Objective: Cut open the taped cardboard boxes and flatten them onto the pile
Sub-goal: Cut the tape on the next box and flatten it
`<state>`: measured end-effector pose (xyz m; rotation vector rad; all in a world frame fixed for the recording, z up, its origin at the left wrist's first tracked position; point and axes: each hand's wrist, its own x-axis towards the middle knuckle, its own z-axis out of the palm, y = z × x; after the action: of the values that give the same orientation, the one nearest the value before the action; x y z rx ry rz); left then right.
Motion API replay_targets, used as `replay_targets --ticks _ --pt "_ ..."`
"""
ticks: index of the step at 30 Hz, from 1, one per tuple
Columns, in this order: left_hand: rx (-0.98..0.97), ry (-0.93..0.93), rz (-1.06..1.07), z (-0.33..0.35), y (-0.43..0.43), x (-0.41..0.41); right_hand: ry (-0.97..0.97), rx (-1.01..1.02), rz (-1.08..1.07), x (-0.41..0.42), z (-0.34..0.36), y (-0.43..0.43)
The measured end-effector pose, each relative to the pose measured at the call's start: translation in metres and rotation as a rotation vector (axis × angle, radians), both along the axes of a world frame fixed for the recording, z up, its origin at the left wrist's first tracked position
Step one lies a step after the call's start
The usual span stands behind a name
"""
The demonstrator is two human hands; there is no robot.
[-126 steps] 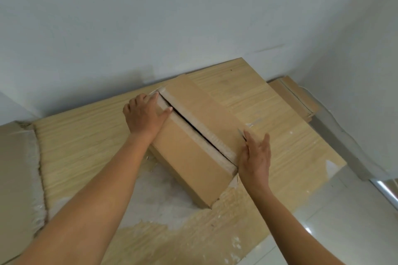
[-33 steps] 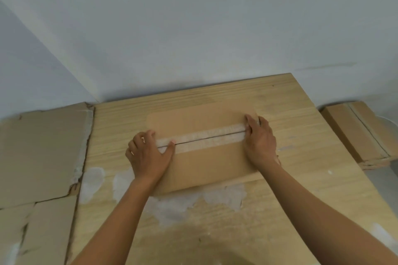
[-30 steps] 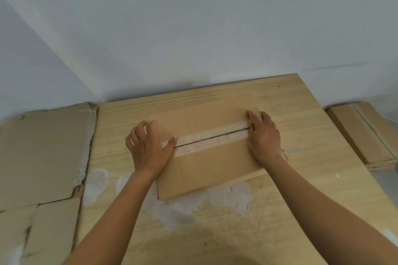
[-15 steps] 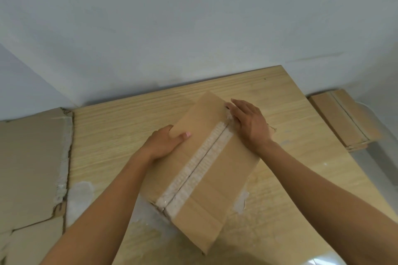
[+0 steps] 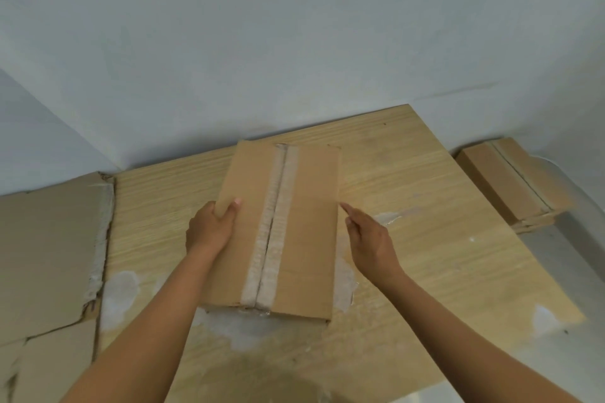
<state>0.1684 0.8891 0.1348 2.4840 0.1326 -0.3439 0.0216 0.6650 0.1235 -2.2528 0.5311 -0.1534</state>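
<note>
— Where does the carton sit, and how would it handle?

— Left of the worktop (image 5: 425, 193) lies the pile of flattened cardboard (image 5: 49, 249). The box (image 5: 304, 222) rests flat in the middle of the worktop, its long side running away from the person. A tape seam (image 5: 278, 206) runs down its top with a dark slit showing along it. I judge it light and probably empty, stiff at the edges but apt to cave in at the flaps beside that seam. Take it by the long side edges, not the middle.

— And the grip?

— The left hand (image 5: 209, 229) grasps the box's left edge, thumb laid on top, the other fingers wrapped down the side. The right hand (image 5: 370, 239) is released, fingers straight, tips just beside the right edge; whether they touch I cannot tell. A second box (image 5: 510, 183) sits well apart, off the worktop's right end.
</note>
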Motion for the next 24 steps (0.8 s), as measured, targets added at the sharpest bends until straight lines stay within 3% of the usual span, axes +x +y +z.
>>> replay_targets --ticks 3,9,10,12,15,19,24 --pt "-0.093 0.03 0.115 0.003 -0.011 -0.025 0.142 0.041 0.038 0.006 0.01 0.013" --pt "-0.408 0.098 0.171 -0.009 -0.036 -0.1 0.168 -0.314 0.136 0.043 0.012 -0.015" --pt "-0.384 0.114 0.128 -0.012 -0.042 -0.111 0.18 -0.376 0.172 0.05 0.011 -0.022" --pt "-0.151 0.118 0.027 -0.014 -0.05 -0.124 0.196 -0.474 0.239 0.058 0.007 -0.034" --pt "0.211 -0.074 -0.236 -0.016 -0.048 -0.112 0.107 -0.523 0.264 0.053 0.002 -0.037" --pt "0.333 -0.143 -0.456 -0.012 -0.047 -0.062 0.011 -0.592 0.125 0.017 -0.01 -0.027" --pt "0.401 -0.216 -0.526 -0.013 -0.057 0.019 -0.03 -0.597 0.009 -0.02 -0.021 -0.017"
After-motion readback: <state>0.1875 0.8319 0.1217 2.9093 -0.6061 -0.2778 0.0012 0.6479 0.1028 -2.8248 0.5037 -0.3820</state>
